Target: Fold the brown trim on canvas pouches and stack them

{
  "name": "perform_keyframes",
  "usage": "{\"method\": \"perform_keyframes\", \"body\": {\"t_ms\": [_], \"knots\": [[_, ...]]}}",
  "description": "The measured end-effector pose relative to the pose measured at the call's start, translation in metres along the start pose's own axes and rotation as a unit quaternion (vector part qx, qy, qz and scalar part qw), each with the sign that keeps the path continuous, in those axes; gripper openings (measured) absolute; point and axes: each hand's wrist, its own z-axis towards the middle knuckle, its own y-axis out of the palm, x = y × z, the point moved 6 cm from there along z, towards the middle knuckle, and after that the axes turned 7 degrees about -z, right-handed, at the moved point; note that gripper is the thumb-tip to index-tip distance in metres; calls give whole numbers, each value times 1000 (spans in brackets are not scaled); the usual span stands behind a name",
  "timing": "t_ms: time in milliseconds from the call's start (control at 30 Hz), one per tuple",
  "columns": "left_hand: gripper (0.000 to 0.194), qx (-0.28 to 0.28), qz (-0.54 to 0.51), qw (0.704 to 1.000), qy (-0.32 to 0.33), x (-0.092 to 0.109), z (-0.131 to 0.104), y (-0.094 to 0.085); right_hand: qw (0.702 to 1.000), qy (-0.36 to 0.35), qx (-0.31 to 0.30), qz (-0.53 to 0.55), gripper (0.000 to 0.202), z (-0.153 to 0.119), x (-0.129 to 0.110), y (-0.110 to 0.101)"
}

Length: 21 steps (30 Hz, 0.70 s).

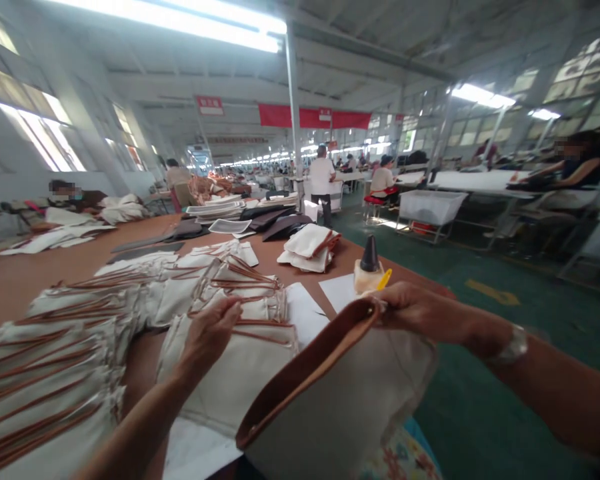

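My right hand [414,308] is closed on the upper corner of an off-white fabric pouch [340,400]. The pouch hangs tilted, its brown-lined mouth facing up and left. Above another pale pouch [220,380] with a brown edge, my left hand [211,333] has its fingers curled together; what they pinch, if anything, is hidden. Rows of similar pouches [55,360] overlap on the brown table to the left. Just beyond my right hand stand a pale container with a black cone-shaped top [370,257] and a yellow-handled item [385,279], partly hidden.
White sheets [305,310] lie on the brown table [180,230]. Farther back are a small stack of pale pieces [307,247], dark pieces [285,225] and white mesh trays [230,227]. Beyond the table's right edge is green floor [480,373]. Several people work farther off.
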Motion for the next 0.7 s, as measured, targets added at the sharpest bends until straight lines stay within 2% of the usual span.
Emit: {"method": "perform_keyframes", "body": {"t_ms": [67,100,167,233,300,367,400,467,600,700], "knots": [[30,-22,67,997,14,-27,-2,5,994,57,69,66,25,38,15,-11],[28,-42,96,994,27,-36,-3,11,983,88,128,99,23,57,23,-23],[28,-90,146,983,60,-46,-5,29,956,115,238,128,19,97,36,-52],[27,-142,189,967,95,-48,-7,51,932,131,316,121,19,131,48,-79],[23,-185,227,948,124,-48,-8,72,911,160,363,111,22,156,64,-94],[18,-209,266,931,140,-48,-7,89,901,190,378,102,22,167,83,-91],[17,-213,284,924,144,-49,-6,95,900,201,373,99,22,168,93,-82],[22,-216,316,912,150,-51,-3,104,911,217,338,95,18,163,113,-49],[33,-225,354,894,154,-57,3,116,939,247,212,110,6,126,145,45],[22,-231,376,885,148,-57,7,120,944,264,142,135,8,90,155,103]]}}
